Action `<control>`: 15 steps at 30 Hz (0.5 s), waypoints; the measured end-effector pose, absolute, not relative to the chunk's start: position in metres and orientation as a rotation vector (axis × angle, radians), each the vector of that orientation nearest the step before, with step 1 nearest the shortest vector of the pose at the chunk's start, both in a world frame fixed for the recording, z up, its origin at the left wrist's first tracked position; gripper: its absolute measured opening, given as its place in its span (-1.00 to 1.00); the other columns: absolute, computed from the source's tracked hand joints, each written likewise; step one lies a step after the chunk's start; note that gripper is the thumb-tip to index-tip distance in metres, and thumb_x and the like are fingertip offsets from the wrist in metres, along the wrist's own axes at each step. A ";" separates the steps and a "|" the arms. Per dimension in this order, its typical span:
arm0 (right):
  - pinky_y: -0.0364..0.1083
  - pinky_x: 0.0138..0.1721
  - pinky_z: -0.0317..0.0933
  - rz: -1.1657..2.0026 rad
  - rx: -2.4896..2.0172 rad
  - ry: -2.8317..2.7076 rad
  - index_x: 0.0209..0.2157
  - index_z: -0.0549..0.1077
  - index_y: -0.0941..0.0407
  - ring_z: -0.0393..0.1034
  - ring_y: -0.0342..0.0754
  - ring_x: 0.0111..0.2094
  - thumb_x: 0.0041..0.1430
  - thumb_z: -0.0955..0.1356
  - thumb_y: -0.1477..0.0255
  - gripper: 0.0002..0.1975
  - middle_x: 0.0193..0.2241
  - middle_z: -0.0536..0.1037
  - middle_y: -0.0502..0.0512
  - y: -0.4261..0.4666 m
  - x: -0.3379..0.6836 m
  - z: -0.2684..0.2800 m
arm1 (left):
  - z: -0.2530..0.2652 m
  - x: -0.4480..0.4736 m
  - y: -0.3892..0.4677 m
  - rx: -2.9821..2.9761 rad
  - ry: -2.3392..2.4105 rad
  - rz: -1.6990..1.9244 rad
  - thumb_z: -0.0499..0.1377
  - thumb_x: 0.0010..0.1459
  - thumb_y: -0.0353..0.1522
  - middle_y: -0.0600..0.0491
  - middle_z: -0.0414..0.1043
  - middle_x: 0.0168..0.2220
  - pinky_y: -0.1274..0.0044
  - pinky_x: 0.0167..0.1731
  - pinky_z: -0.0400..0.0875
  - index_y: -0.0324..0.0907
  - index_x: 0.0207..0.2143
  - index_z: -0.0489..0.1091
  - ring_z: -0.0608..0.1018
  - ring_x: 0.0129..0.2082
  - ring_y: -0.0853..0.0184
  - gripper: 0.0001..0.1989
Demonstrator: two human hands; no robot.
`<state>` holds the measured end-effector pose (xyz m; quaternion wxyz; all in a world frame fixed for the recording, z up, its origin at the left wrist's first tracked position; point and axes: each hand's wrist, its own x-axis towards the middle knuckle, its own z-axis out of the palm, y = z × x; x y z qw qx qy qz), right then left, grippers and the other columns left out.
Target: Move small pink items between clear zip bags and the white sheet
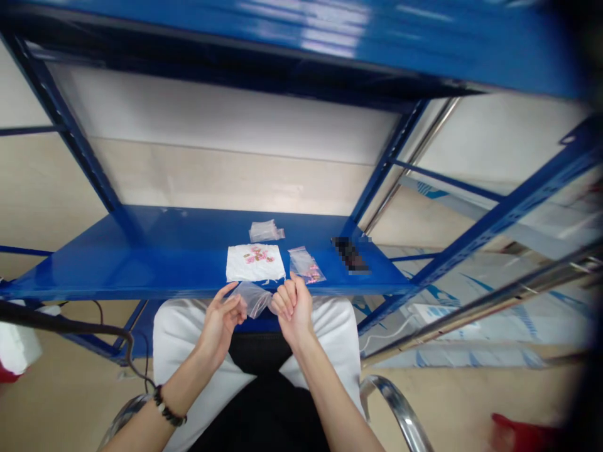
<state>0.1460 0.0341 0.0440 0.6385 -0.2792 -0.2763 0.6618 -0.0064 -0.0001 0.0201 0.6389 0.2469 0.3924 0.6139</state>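
Between my two hands, just in front of the shelf edge, is a clear plastic bag (254, 299). My left hand (225, 314) pinches its left side, with thumb and fingers near the bag's edge. My right hand (293, 306) has its fingers curled in at the bag's right side. Beyond them a white cloth or paper sheet (235, 267) lies on the blue shelf, with a small cluster of pink and brown pieces (258, 255) on it. Right of the sheet lies another clear bag (301, 260), holding pink pieces at its lower end.
A stack of clear plastic bags (264, 231) lies behind the sheet. A dark, blurred-out flat object (351, 255) is at the right of the blue shelf (155, 257). Blue uprights stand at both sides, and an upper shelf (282, 37) hangs overhead. A chair's metal armrest (400, 408) shows below.
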 end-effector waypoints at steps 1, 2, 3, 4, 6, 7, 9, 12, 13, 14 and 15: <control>-0.22 -0.75 -0.30 1.380 -0.702 -0.768 -0.73 -0.10 0.05 -0.29 -0.27 -0.78 0.24 0.26 0.25 -0.44 -0.84 -0.09 -0.21 0.051 0.149 0.051 | 0.021 -0.006 0.000 0.559 0.886 1.415 0.36 -0.04 -0.33 0.14 0.45 -0.48 0.60 -0.54 0.27 -0.20 0.07 0.29 0.45 -0.58 0.45 -0.40; -0.21 -0.73 -0.28 1.232 -0.783 -0.916 -0.74 -0.07 0.04 -0.26 -0.27 -0.77 0.23 0.27 0.23 -0.44 -0.83 -0.08 -0.21 0.070 0.151 0.057 | 0.022 -0.006 0.001 0.559 0.876 1.422 0.35 -0.04 -0.33 0.14 0.45 -0.49 0.60 -0.56 0.24 -0.21 0.07 0.29 0.44 -0.60 0.45 -0.40; -0.19 -0.70 -0.23 1.085 -0.879 -1.101 -0.75 -0.02 0.05 -0.19 -0.26 -0.76 0.22 0.28 0.23 -0.45 -0.83 -0.03 -0.19 0.088 0.151 0.061 | 0.023 -0.006 0.001 0.561 0.866 1.425 0.35 -0.04 -0.33 0.14 0.45 -0.50 0.60 -0.57 0.22 -0.22 0.08 0.28 0.43 -0.61 0.45 -0.39; -0.17 -0.66 -0.16 0.942 -0.981 -1.285 -0.77 0.04 0.05 -0.10 -0.24 -0.75 0.20 0.30 0.22 -0.45 -0.83 0.03 -0.15 0.106 0.150 0.064 | 0.023 -0.006 0.001 0.563 0.857 1.423 0.34 -0.03 -0.34 0.14 0.44 -0.50 0.60 -0.58 0.20 -0.22 0.08 0.28 0.42 -0.61 0.45 -0.39; -0.16 -0.56 0.01 0.685 -1.110 -1.548 -0.81 0.13 0.06 0.13 -0.18 -0.69 0.19 0.32 0.25 -0.45 -0.84 0.14 -0.09 0.138 0.145 0.067 | 0.023 -0.005 0.001 0.559 0.846 1.414 0.33 -0.03 -0.33 0.14 0.44 -0.51 0.60 -0.59 0.18 -0.22 0.09 0.27 0.41 -0.61 0.45 -0.39; -0.17 -0.49 0.08 0.588 -1.136 -1.652 -0.82 0.18 0.06 0.23 -0.15 -0.65 0.19 0.33 0.27 -0.46 -0.83 0.21 -0.06 0.150 0.142 0.067 | 0.021 -0.004 0.002 0.553 0.844 1.404 0.33 -0.03 -0.33 0.14 0.44 -0.51 0.60 -0.59 0.17 -0.22 0.10 0.27 0.41 -0.62 0.45 -0.39; -0.18 -0.35 0.19 0.436 -1.169 -1.843 -0.79 0.29 0.07 0.38 -0.11 -0.56 0.20 0.33 0.30 -0.50 -0.78 0.35 -0.01 0.169 0.133 0.064 | 0.017 -0.003 0.003 0.539 0.845 1.374 0.33 -0.03 -0.34 0.15 0.42 -0.53 0.60 -0.59 0.17 -0.23 0.11 0.27 0.40 -0.62 0.45 -0.37; -0.19 -0.22 0.25 0.296 -1.267 -2.078 -0.73 0.38 0.09 0.48 -0.08 -0.44 0.26 0.30 0.29 -0.53 -0.70 0.48 0.06 0.186 0.121 0.059 | 0.013 -0.002 0.006 0.529 0.839 1.337 0.33 -0.04 -0.34 0.17 0.39 -0.57 0.59 -0.59 0.15 -0.24 0.12 0.27 0.38 -0.63 0.45 -0.36; -0.18 -0.19 0.26 0.281 -1.300 -2.120 -0.71 0.40 0.10 0.50 -0.07 -0.40 0.26 0.30 0.28 -0.53 -0.66 0.51 0.09 0.190 0.118 0.058 | 0.012 -0.001 0.007 0.529 0.834 1.334 0.32 -0.03 -0.34 0.17 0.38 -0.57 0.59 -0.59 0.15 -0.24 0.12 0.27 0.37 -0.63 0.46 -0.36; -0.17 -0.16 0.26 0.280 -1.326 -2.146 -0.69 0.41 0.12 0.51 -0.05 -0.36 0.25 0.31 0.27 -0.55 -0.63 0.54 0.12 0.194 0.115 0.057 | 0.012 -0.001 0.008 0.529 0.827 1.330 0.32 -0.02 -0.34 0.17 0.39 -0.56 0.59 -0.59 0.14 -0.25 0.13 0.27 0.37 -0.63 0.46 -0.36; -0.16 -0.13 0.27 0.285 -1.342 -2.166 -0.67 0.44 0.14 0.52 -0.03 -0.31 0.24 0.33 0.26 -0.57 -0.58 0.57 0.15 0.197 0.112 0.056 | 0.013 -0.001 0.008 0.531 0.819 1.328 0.31 -0.02 -0.34 0.16 0.39 -0.56 0.59 -0.59 0.14 -0.26 0.13 0.26 0.37 -0.63 0.46 -0.36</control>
